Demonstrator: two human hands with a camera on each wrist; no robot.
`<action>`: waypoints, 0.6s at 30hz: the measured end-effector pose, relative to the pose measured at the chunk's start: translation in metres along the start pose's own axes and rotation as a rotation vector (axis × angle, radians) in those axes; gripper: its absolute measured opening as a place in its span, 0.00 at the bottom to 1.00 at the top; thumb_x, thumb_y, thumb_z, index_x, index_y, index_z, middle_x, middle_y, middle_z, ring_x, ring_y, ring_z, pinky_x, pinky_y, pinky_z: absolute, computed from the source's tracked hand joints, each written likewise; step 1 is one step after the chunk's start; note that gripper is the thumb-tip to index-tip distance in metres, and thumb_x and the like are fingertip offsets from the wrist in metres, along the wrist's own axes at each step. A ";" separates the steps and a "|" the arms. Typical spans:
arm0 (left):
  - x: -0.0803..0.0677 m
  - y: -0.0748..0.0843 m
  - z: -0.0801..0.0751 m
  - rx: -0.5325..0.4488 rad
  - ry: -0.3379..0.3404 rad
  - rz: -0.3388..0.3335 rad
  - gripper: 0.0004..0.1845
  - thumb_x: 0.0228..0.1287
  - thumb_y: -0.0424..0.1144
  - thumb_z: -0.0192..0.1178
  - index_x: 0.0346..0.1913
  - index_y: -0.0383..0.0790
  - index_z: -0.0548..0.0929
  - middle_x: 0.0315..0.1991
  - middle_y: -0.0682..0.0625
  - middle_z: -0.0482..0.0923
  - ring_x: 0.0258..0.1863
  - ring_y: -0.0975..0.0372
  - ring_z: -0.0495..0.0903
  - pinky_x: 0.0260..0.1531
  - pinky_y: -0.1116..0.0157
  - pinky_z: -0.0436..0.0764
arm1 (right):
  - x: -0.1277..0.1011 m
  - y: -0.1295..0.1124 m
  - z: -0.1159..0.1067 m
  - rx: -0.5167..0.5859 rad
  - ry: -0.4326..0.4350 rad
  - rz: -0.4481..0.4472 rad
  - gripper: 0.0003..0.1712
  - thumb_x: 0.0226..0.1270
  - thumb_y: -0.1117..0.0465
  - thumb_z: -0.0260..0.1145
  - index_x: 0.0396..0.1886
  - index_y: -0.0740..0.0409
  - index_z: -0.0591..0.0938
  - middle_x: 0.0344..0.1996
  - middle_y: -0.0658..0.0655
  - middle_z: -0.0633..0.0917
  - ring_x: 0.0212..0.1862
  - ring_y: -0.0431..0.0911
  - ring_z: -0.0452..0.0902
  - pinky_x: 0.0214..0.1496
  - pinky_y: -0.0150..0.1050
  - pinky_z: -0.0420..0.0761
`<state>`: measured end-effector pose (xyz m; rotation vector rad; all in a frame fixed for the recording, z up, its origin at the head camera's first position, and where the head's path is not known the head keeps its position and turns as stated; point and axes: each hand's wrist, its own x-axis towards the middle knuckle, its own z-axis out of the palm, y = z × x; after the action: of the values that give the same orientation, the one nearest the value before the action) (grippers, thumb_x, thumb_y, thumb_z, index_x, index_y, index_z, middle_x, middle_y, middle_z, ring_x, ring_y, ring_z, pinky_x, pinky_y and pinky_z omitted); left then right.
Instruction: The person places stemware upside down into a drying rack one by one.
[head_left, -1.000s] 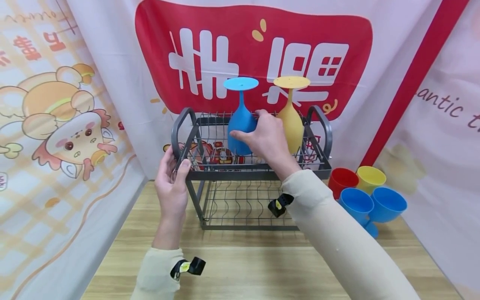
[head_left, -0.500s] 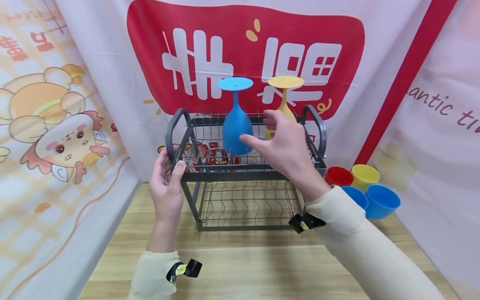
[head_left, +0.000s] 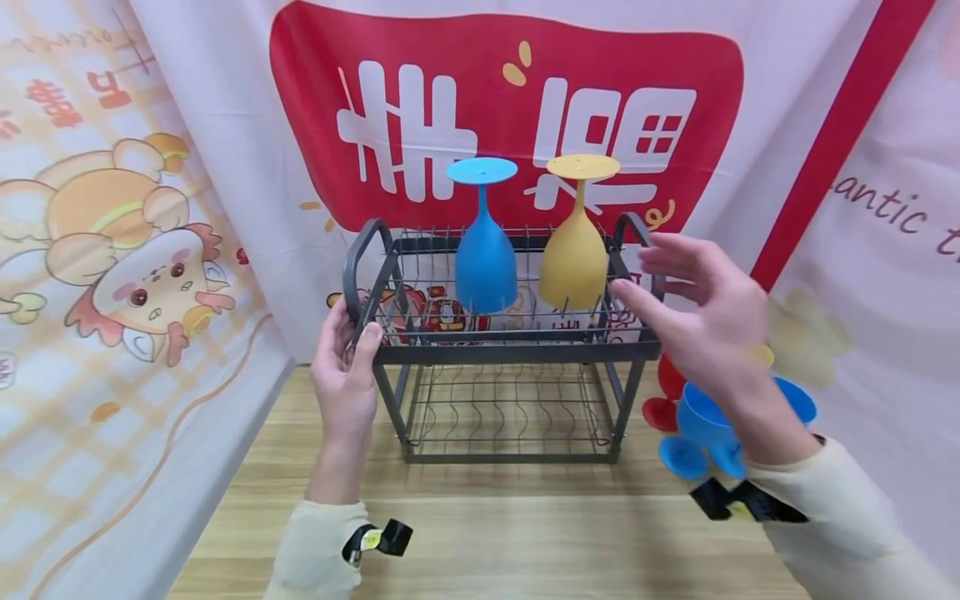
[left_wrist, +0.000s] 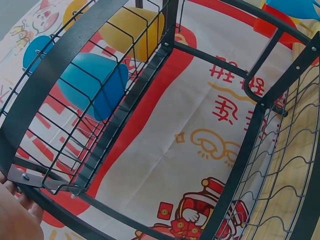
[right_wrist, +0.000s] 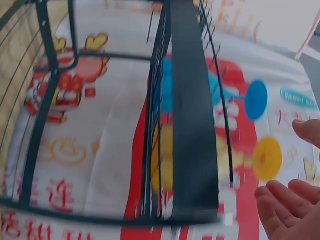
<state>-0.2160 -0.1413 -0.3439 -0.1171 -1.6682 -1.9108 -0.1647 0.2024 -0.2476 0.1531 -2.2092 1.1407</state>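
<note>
Left hand (head_left: 345, 379) grips the rack (head_left: 517, 353); right hand (head_left: 712, 312), fingers relaxed, holds nothing; yellow goblet (head_left: 573, 262) and blue goblet (head_left: 486, 265) stand upturned on top; its careless brush could topple the nearer yellow one

Narrow gap btwn blue cup (head_left: 486, 265) & yellow cup (head_left: 573, 265) atop rack (head_left: 517, 353); more room L of blue. L handle (head_left: 351, 271) + L hand (head_left: 345, 379) obstruct L end; R handle (head_left: 633, 222) in way nr R hand (head_left: 708, 308). Lower shelf (head_left: 510, 457) enterable from front; table cups (head_left: 705, 414) crowd R side.
</note>
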 end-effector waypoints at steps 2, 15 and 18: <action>0.000 0.000 0.000 0.002 0.002 0.000 0.28 0.77 0.37 0.63 0.76 0.51 0.74 0.69 0.48 0.80 0.69 0.58 0.78 0.68 0.72 0.78 | -0.002 0.013 -0.010 -0.019 0.017 0.029 0.38 0.68 0.46 0.77 0.75 0.41 0.76 0.67 0.50 0.85 0.64 0.47 0.83 0.60 0.22 0.82; -0.001 -0.001 0.000 -0.039 -0.013 0.028 0.28 0.75 0.35 0.64 0.76 0.47 0.74 0.70 0.44 0.80 0.70 0.52 0.77 0.68 0.71 0.79 | -0.014 0.099 -0.057 -0.097 -0.005 0.283 0.41 0.69 0.40 0.73 0.79 0.35 0.70 0.71 0.55 0.79 0.54 0.25 0.74 0.45 0.11 0.76; -0.001 -0.001 -0.002 -0.035 -0.008 0.029 0.29 0.75 0.35 0.64 0.76 0.47 0.74 0.70 0.43 0.79 0.71 0.52 0.77 0.68 0.72 0.79 | -0.020 0.116 -0.058 -0.083 -0.022 0.331 0.42 0.70 0.40 0.73 0.81 0.36 0.68 0.74 0.55 0.77 0.54 0.26 0.72 0.43 0.12 0.77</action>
<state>-0.2149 -0.1423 -0.3456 -0.1623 -1.6302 -1.9210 -0.1643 0.3147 -0.3156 -0.2453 -2.3551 1.2188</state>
